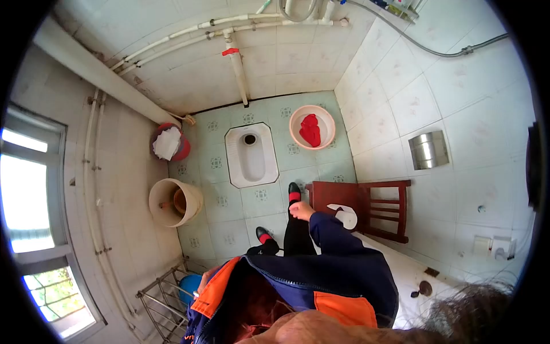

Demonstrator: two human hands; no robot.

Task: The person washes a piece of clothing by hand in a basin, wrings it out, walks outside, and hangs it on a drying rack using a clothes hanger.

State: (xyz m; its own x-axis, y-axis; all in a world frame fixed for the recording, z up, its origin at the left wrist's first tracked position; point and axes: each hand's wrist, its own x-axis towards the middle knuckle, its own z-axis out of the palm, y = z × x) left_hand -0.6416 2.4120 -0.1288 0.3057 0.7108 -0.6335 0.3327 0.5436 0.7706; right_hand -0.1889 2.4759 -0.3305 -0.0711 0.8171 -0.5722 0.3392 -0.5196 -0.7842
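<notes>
My right hand [301,210] hangs in front of my right leg, beside the dark red wooden chair [338,198]. Its fingers look curled in, and nothing shows in them. Only a sliver of my left hand [204,281] appears at the edge of my navy and orange jacket [338,269], close to a blue basin [189,288] on a metal rack [163,295]; its fingers are mostly hidden. A roll of toilet paper [347,218] lies on the chair seat.
A squat toilet [252,155] is set in the tiled floor. Right of it stands a pink basin [294,123] holding red cloth [310,131]. At left are a cream bucket [195,203] and a red bin [182,150] with white paper inside. Pipes [238,74] run along the wall.
</notes>
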